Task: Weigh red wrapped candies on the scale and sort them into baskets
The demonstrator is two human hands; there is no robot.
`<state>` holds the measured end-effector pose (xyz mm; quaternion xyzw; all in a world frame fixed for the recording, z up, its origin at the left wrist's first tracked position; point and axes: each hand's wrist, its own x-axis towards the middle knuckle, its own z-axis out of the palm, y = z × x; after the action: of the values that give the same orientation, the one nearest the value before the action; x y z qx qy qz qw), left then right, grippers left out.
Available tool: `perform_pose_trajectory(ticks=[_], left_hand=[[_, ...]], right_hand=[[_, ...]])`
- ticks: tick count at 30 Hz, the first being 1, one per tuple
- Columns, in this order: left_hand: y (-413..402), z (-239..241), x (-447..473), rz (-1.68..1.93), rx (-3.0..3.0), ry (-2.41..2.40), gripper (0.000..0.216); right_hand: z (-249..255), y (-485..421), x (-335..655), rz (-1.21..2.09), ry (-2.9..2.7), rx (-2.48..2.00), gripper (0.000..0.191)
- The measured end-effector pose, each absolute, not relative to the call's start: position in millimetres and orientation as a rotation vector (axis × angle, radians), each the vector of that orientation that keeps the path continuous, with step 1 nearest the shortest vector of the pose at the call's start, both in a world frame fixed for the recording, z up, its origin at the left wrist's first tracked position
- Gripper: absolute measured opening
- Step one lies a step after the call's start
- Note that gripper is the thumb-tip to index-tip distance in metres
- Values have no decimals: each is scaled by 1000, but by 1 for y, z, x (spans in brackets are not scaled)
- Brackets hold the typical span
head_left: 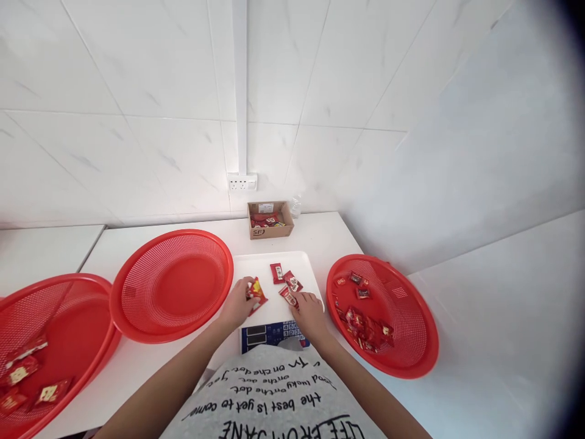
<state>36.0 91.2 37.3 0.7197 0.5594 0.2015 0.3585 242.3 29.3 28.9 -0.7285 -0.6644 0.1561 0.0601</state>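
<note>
A white scale (301, 268) with a blue keypad sits in front of me, with a few small red snack packets (276, 272) lying on its platform. My left hand (237, 303) is closed round a red and yellow packet (256, 292) at the platform's left side. My right hand (309, 308) rests fingers-down on the platform's near right, its fingertips touching a red packet (289, 297).
An empty red mesh basket (171, 284) lies left of the scale. Another basket (41, 347) at far left holds several packets. On the right, a third basket (402, 317) holds several packets. A small cardboard box (269, 219) with packets stands by the wall under a socket (242, 182).
</note>
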Motion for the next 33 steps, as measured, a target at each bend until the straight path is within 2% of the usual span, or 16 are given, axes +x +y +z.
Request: perform_pose_trajectory(ticks=[4,8,10,14,19,22,25,29,33], left_hand=[[102,50,-9,890,1566,1676,38],[105,63,-45,865,1494,1944,50],[101,64,-48,857,1576,1997,48],[84,55,-24,851,1697,1689,31],[59,60,23,633,1270,1135,29],[55,65,33,634,1078,1073,24],[65,64,22,849,777,1154,19],[86,59,-7,1198,221,1228,6],[91,58,-16,1194,-11,1284,13]], right_hand=[[23,30,243,555,-1904,-2204,39],[17,29,242,689,-1809,-2088,39],[18,30,239,738,-1767,-2006,38],[34,32,225,883,-1674,-1809,35],[59,29,201,1107,-1747,-1513,29],[57,30,200,1166,-1766,-1471,26],[42,36,216,1051,-1700,-1662,27],[28,51,247,657,-1788,-1898,29],[27,67,260,467,-1884,-2081,33]])
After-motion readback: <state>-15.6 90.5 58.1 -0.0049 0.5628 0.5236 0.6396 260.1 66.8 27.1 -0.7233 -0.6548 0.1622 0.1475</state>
